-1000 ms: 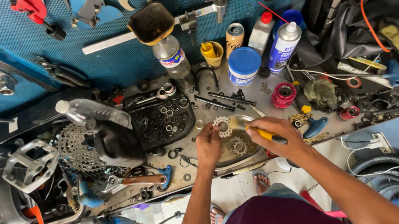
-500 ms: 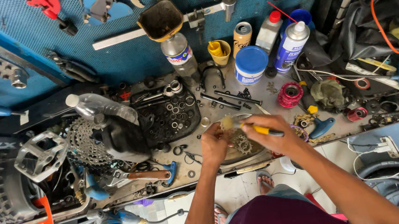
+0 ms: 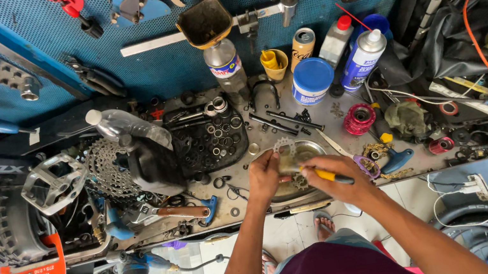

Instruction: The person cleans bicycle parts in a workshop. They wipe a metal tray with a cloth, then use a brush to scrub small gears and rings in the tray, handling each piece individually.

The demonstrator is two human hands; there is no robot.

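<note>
Our right hand (image 3: 334,178) grips a yellow-handled brush (image 3: 327,175); our left hand (image 3: 264,176) pinches a sprocket (image 3: 284,148) over the metal bowl (image 3: 313,149). Cleaning looks underway; beyond, a cassette (image 3: 108,170) lies untouched, then spray cans (image 3: 363,58).

Cluttered workbench (image 3: 319,120): cans (image 3: 311,80), black tray (image 3: 209,139), cassette (image 3: 108,170).

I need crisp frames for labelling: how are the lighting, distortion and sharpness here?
Head view: even daylight, soft shadows; wide-lens bending curves the pegboard edges; centre sharp on the left hand, sprocket and right hand; slight glare on the metal bowl.
</note>
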